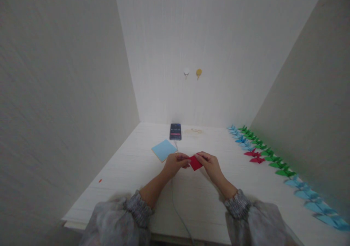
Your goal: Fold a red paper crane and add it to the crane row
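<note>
A small red piece of folded paper [195, 163] is held between my two hands above the white table. My left hand [175, 163] pinches its left corner between thumb and fingers. At the upper right edge, my right hand [209, 162] grips the same paper with thumb and fingertips. Just beyond my left hand lies a stack of square paper [164, 150] with a light blue sheet on top, partly covered by that hand.
A phone [175, 132] lies near the back wall, and a cable [176, 207] runs under my left arm to the front edge. Rows of folded paper cranes, including green [277, 164], red [257, 159] and blue ones [306, 194], line the right side. An orange scrap [100, 180] lies at left.
</note>
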{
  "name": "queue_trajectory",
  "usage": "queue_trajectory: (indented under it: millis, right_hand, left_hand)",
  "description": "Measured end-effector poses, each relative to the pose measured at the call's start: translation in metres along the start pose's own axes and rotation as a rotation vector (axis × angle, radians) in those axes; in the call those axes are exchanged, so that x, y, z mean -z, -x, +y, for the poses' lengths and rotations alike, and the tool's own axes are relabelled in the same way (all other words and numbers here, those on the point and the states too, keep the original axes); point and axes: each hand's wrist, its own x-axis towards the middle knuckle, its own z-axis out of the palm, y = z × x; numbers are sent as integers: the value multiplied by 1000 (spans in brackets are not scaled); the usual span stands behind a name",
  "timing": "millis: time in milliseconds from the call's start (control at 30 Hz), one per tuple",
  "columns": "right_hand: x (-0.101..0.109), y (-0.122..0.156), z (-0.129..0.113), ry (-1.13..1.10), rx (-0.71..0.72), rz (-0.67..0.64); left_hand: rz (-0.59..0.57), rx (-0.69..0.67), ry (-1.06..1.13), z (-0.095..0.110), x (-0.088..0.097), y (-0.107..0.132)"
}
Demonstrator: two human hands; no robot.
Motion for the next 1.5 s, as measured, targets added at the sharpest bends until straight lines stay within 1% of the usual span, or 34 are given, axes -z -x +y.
queue_trajectory:
  millis: [100,200,400,633,833,1100,1500]
  right_hand:
    - [1,1,-4,8,48,7]
    - [2,2,-6,2,71,6]
    - [3,4,-9,1,96,-18]
    - [3,5,-10,34,121,-83]
    - [3,4,-4,138,151,35]
    - [4,5,-6,177,181,27]
    - [3,6,-5,173,161,88]
  left_hand:
    - [-18,-50,8,2,-1,2]
    - [-2,-89,5,3,-1,3]
    - [48,-120,-3,4,-1,4]
    - [62,-158,-24,6,-1,4]
    - [71,-170,-30,2,0,3]
    - [78,-193,-82,7,-2,6]
    - [86,-210,-113,12,-4,9]
